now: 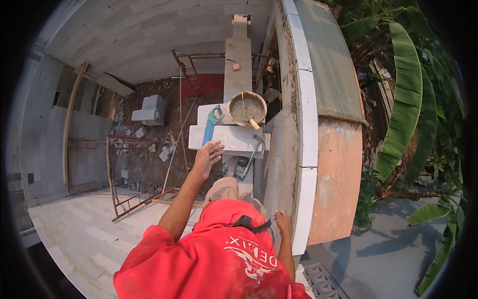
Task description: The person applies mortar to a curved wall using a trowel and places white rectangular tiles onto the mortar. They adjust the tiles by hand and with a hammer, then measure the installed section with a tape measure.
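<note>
My left hand point(209, 155) reaches forward with its fingers stretched out, beside the front edge of a white lightweight block point(231, 139). It holds nothing. Just beyond its fingertips lies a handsaw with a blue blade point(208, 132) and a green handle point(216, 114), resting across the blocks. A round bucket point(232, 117) of grey wet mortar stands behind them, with a wooden tool handle point(254, 124) sticking out over its rim. A hammer point(252, 158) leans against the blocks' right part. Low by my right side, my right hand point(282, 219) is loosely open beside the wall, nothing visible in it.
A plank point(238, 82) runs away from the bucket, with a small pink object point(236, 67) on it. Rusty scaffold frames point(113, 169) stand left above a dirt floor with stacked blocks point(151, 109). A block-topped wall point(307, 119) runs along my right; banana leaves point(401, 99) hang beyond.
</note>
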`<state>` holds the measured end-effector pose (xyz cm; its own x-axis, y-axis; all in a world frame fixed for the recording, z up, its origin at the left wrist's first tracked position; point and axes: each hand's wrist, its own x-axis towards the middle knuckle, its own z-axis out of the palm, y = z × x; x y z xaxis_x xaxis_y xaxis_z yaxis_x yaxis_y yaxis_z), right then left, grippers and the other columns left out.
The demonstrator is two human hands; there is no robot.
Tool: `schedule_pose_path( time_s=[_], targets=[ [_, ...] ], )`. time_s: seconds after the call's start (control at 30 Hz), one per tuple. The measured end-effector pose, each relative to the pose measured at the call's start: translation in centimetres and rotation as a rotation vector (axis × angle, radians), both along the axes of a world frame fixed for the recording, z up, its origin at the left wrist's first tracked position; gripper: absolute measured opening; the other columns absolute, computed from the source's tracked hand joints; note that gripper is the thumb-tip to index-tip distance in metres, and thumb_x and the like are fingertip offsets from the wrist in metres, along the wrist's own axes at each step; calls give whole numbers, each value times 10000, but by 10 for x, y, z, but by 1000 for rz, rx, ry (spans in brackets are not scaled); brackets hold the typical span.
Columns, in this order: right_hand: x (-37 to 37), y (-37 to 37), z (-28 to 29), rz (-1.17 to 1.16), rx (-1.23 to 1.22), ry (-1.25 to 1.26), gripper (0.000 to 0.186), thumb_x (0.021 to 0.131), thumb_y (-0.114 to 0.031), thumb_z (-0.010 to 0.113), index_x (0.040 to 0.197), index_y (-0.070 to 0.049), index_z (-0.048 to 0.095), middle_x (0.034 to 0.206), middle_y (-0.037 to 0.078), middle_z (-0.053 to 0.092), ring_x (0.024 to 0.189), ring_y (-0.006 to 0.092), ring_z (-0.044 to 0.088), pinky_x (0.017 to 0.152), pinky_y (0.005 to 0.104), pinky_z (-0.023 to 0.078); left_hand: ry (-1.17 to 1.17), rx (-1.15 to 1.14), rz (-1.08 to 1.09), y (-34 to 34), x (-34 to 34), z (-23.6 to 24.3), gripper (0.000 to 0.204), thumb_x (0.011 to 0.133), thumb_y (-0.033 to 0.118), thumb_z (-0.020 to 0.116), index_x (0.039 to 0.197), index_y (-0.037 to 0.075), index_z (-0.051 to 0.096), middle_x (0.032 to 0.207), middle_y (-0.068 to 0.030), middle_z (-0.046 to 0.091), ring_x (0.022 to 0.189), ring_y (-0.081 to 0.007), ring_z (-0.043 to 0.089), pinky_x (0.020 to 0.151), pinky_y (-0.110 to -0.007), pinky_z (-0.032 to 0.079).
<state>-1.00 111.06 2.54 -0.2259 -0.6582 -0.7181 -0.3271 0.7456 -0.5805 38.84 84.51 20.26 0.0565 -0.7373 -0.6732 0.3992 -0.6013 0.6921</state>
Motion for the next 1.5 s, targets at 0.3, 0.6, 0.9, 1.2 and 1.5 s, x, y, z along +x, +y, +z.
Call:
schedule_pose_path(
  time_s=[0.3,0.6,0.9,1.2,1.5],
  targets=[
    [16,-23,-15,-69,178,-59,271,960,-241,620,1123,-34,687,894,85,731,714,163,705,574,274,497,-199,111,-163,-12,29,-57,392,987,387,553,1213,79,641,1083,-33,701,957,-124,639,854,-292,460],
    [23,-69,-6,-111,146,-109,263,965,-239,599,1115,-38,682,895,87,736,700,165,700,573,269,491,-308,459,-198,35,103,-174,246,971,290,587,1152,135,647,945,13,710,695,-84,620,553,-218,414],
    [33,-100,13,-122,171,-119,280,960,-256,622,1121,-40,698,955,85,728,755,172,694,637,292,516,-670,725,-378,-1,101,-234,228,895,232,619,1043,105,737,946,-76,740,658,-161,671,513,-327,514],
    [11,-110,41,166,102,-14,300,948,-275,618,1125,-48,701,973,104,727,818,189,702,682,315,544,-595,-283,-241,-348,-198,64,358,797,158,648,1063,-69,723,1111,-262,711,1089,-389,694,924,-470,563],
    [-28,-378,222,239,-653,175,295,944,-270,615,1106,-41,706,970,104,732,822,191,706,684,320,545,-892,-1010,-818,-322,-311,347,445,796,257,698,1185,41,702,1283,-191,656,1219,-335,628,992,-432,505]
  ],
)
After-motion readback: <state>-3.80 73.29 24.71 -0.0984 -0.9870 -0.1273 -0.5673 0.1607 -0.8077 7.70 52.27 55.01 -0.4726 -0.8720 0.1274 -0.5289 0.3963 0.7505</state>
